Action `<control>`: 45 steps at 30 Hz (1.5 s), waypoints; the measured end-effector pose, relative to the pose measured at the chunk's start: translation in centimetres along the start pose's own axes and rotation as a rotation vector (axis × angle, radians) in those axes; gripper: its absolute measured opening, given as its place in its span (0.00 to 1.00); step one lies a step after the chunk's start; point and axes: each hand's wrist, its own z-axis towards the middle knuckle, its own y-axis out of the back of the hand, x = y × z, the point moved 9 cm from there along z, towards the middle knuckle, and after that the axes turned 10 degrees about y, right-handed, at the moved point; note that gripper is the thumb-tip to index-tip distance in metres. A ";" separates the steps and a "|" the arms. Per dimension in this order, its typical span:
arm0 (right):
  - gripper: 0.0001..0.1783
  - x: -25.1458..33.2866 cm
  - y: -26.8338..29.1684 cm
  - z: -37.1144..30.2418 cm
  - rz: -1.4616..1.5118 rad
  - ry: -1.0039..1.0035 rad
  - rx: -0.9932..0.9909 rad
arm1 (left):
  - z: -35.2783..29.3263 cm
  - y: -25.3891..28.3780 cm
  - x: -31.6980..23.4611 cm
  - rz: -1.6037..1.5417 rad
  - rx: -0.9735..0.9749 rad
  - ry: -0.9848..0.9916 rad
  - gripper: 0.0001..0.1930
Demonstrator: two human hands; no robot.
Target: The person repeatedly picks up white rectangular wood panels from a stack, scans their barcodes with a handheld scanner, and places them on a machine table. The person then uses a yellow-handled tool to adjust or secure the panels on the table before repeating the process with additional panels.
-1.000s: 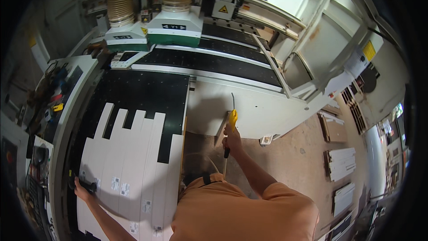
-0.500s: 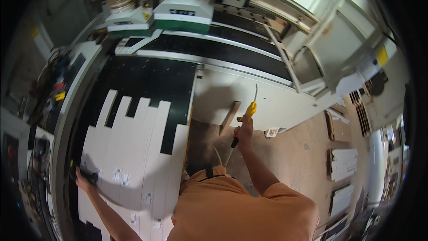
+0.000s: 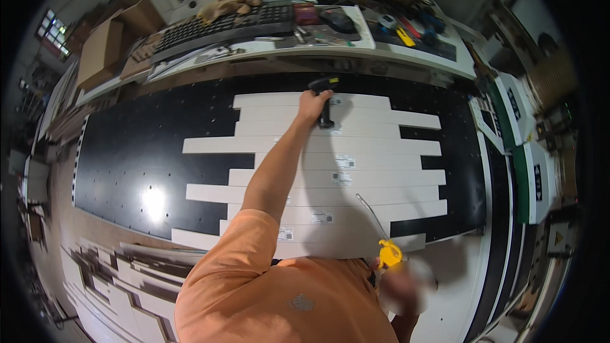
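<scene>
My left hand (image 3: 311, 104) is closed round the handle of a black handheld barcode scanner (image 3: 326, 116), over the far edge of the white strip panels (image 3: 289, 146). Several of these long strips lie side by side with staggered ends, some bearing small printed labels (image 3: 345, 161). At the near right, my right hand (image 3: 398, 281) grips a yellow air blow gun (image 3: 390, 253). Its thin bent metal nozzle points up and left over the nearest strips. Part of the right hand is blurred, and its lower side is hidden.
Beneath the strips is a black perforated machine bed (image 3: 146, 146). Behind it a bench holds a keyboard (image 3: 225, 28), a glove (image 3: 233, 1), a mouse (image 3: 338, 20) and tools. White-and-green machine housings (image 3: 525, 171) stand at right. More boards (image 3: 121, 286) are stacked at lower left.
My view has turned left, from the machine and floor to the bed and bench. The blow gun is now near the strips instead of over the floor. Both tools stay in my hands.
</scene>
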 end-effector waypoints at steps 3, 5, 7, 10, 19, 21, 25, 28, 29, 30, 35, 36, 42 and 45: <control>0.20 1.5 -1.5 1.0 -0.170 0.116 0.234 | -0.8 0.6 -1.3 0.102 -0.073 -0.114 0.26; 0.17 1.9 -1.8 1.3 -0.219 0.187 0.292 | -1.2 0.4 -1.5 0.045 -0.041 -0.100 0.25; 0.08 2.4 -1.3 1.5 -0.237 0.214 0.286 | -1.6 0.6 -1.8 0.075 -0.048 -0.095 0.24; 0.05 4.0 -1.2 2.1 -0.466 0.320 0.328 | -1.9 0.6 -2.0 0.035 -0.044 -0.113 0.24; 0.15 3.8 -1.8 3.6 0.163 0.032 0.291 | -0.7 -0.7 -0.1 -0.199 0.097 -0.029 0.16; 0.15 2.2 0.2 4.6 0.173 0.146 0.064 | -0.7 -0.5 -0.1 -0.163 0.082 -0.024 0.17; 0.23 -4.8 6.7 3.8 0.245 0.112 -0.601 | -0.6 0.2 -0.6 -0.033 0.002 -0.077 0.22; 0.24 -8.4 10.4 2.1 0.259 0.120 -0.833 | -0.2 0.5 -0.7 0.015 -0.040 -0.096 0.25; 0.24 -9.5 11.0 1.5 0.264 0.094 -0.862 | 0.1 0.7 -0.5 0.052 -0.043 -0.073 0.25; 0.24 -10.6 11.5 0.9 0.266 0.064 -0.900 | 0.1 0.6 -0.5 0.024 -0.028 -0.088 0.25; 0.21 -14.4 13.5 -1.6 0.181 -0.038 -1.069 | 1.0 0.4 0.2 -0.003 0.008 -0.031 0.25; 0.21 -14.1 14.1 -2.0 0.113 0.026 -1.124 | 1.0 0.3 0.1 -0.012 0.018 -0.054 0.24; 0.20 -12.6 16.0 -2.8 -0.144 0.092 -1.258 | 1.1 0.3 -0.1 -0.072 0.030 -0.073 0.23; 0.20 -11.2 16.1 -2.4 -0.194 0.105 -1.256 | 0.8 0.1 -0.4 -0.074 0.029 -0.069 0.22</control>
